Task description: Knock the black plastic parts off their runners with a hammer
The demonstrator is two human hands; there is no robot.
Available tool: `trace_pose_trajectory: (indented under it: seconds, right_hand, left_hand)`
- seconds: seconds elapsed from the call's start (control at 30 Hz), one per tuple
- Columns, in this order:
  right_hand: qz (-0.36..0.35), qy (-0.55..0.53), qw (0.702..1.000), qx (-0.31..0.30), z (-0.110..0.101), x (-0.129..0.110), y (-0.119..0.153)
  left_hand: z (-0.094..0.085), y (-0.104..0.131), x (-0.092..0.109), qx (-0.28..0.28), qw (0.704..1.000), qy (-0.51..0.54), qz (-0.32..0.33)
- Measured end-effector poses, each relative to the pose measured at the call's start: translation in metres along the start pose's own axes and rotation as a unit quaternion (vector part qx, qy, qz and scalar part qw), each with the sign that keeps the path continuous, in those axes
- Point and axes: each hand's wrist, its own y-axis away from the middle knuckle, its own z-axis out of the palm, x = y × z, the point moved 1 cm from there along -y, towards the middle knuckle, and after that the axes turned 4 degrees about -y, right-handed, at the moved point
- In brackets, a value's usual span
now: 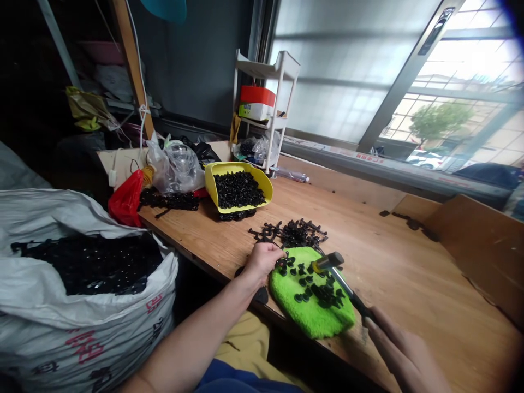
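- The work in hand looks like hammering small black plastic parts (315, 289) laid out on a bright green cloth pad (313, 314) at the near edge of the desk (401, 273).
- The right hand (393, 338) has its grip closed around the dark handle of a small hammer (339, 275). The hammer head is raised just above the pad's far end and tilted, with the handle running down and to the right into the hand.
- The left hand (262, 262) rests at the pad's left edge with its fingers curled, seemingly pinching or steadying one black part. Whether it actually holds one is too small to tell.
- As a judgement, a strike is being set up. The next move calls for the hammer head to come down squarely on one part while the left fingers stay clear of the blow.
- The left forearm reaches in from the near left, and the right forearm from the near right, low over the desk edge.
- A loose heap of black pieces (292, 232) lies just beyond the pad, and a yellow tray (213, 185) full of similar ones stands farther left.
- A large white sack (82, 327) holding more black parts sits on the near left, off the desk.
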Motion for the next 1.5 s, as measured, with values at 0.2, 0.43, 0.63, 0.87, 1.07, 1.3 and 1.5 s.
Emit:
trace_pose_trajectory:
  seconds: [0.2,0.43,0.63,0.87,1.07,1.3,1.5]
  right_hand:
    - [0.013,-0.018,0.998,0.051,0.006,-0.03,-0.006]
    - [-0.041,0.024,0.999,0.006,0.001,-0.056,-0.022]
    - [-0.043,0.124,0.991,0.025,0.006,-0.067,-0.039]
    - [-0.061,0.151,0.986,0.04,0.01,-0.078,-0.04]
    - [-0.054,0.141,0.988,0.018,0.016,-0.074,-0.043]
    - [-0.038,0.147,0.988,0.014,0.011,-0.074,-0.043]
    - [-0.038,0.178,0.983,0.023,0.013,-0.076,-0.045]
  left_hand:
    - [0.002,0.001,0.003,-0.002,1.0,0.011,-0.001]
    - [0.002,-0.007,-0.001,-0.011,1.0,-0.003,0.027]
    - [-0.001,-0.013,0.006,-0.049,0.989,-0.112,0.086]
    - [0.001,-0.016,0.013,-0.062,0.985,-0.143,0.078]
    - [0.0,-0.015,0.017,-0.074,0.983,-0.15,0.07]
    - [-0.003,-0.021,0.018,-0.089,0.974,-0.191,0.079]
    - [-0.004,-0.022,0.022,-0.075,0.956,-0.268,0.091]
